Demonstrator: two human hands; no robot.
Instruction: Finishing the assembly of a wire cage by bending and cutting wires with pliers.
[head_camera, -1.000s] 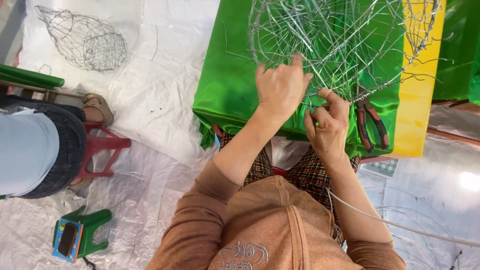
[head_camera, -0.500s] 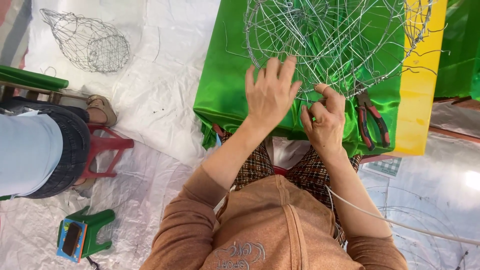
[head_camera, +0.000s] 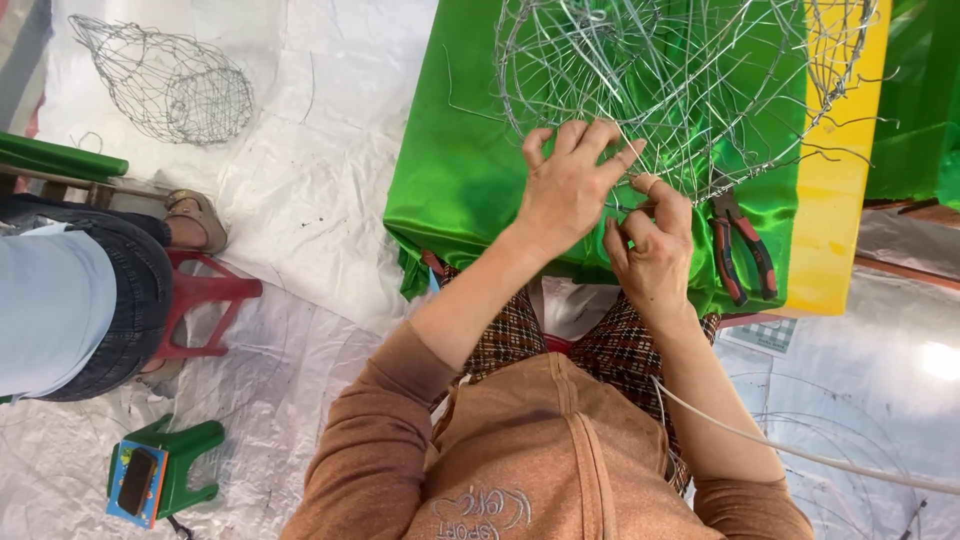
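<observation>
Your left hand (head_camera: 568, 190) lay flat on the near rim of the round wire frame (head_camera: 680, 75), fingers spread and pressed down on the strands rather than curled round any one of them; judged from its position, it served to pin the frame against the table so the wire would not spring away. Your right hand (head_camera: 650, 250) sat just beside it, fingers bent inward and pinched at the frame's lower edge, apparently on a thin strand, though the wire in the pinch was too fine to make out for certain.

The frame rested on the green satin cloth (head_camera: 460, 170) covering the table, directly in front of you and overhanging toward the yellow panel (head_camera: 835, 210) at your right. The red-handled pliers (head_camera: 740, 250) lay on the cloth just to the right of your right hand, untouched but within easy reach, a sensible station for a tool needed between twists.

On the white plastic sheet (head_camera: 300, 200) over the floor, well apart at the upper left, stood a finished-looking wire mesh basket (head_camera: 165, 85). Another person (head_camera: 70, 300) sat on a red stool (head_camera: 205, 310) at the left, hands out of view. A small green stool (head_camera: 175, 470) stood near that person.
</observation>
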